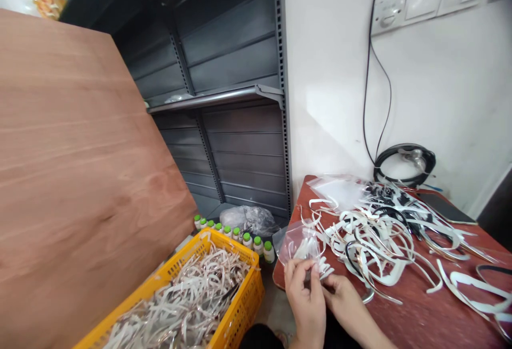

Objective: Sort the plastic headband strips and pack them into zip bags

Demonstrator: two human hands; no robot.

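Left hand [304, 301]: fingers curled up against the thumb, pinching the lower part of a clear plastic bag [299, 245], just off the near left corner of the bench.
Right hand [343, 300]: just beside the left hand, thumb and fingers pressed together on white curved strips [325, 269] that poke from the bag; the fingers partly hide the grip.
Bag: held above the near left corner of the red-brown bench [416, 311], with white strips inside.
Bench middle: a tangled heap of white and black strips [372, 237], many with metallic-looking edges, spreads toward the right edge.
Far edge: a second clear bag [336, 189] lies at the far left corner; a coil of black cable [404, 163] sits beyond the far edge, and a smartphone [446, 208] lies near the far right edge.
Left of bench: a yellow plastic crate [240, 290] is packed with pale strips; a row of green-capped bottles [247, 240] and a crumpled plastic bag [248, 219] stand behind it.
Beyond: a plywood sheet [80, 168] tilts beside grey metal shelving [236, 61].
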